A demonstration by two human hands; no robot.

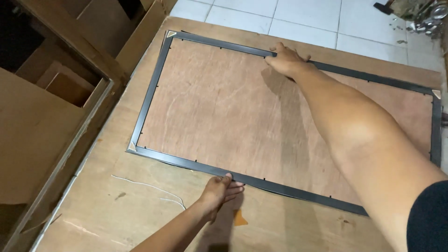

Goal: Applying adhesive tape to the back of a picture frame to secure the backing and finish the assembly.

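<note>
A large black rectangular frame (pixel 149 95) lies face down on a plywood sheet (pixel 116 214), its reddish-brown backing board (pixel 219 107) showing inside it. Small metal corner pieces (pixel 171 34) sit at its corners. My left hand (pixel 220 190) grips the frame's near rail, thumb on top and fingers underneath. My right hand (pixel 285 60) reaches across the board and grips the far rail.
A thin white wire (pixel 147 185) lies on the plywood near my left hand. Wooden boxes and panels (pixel 60 84) stand at the left. White floor tiles (pixel 298 16) lie beyond, with tools and metal bits (pixel 420 18) at the top right.
</note>
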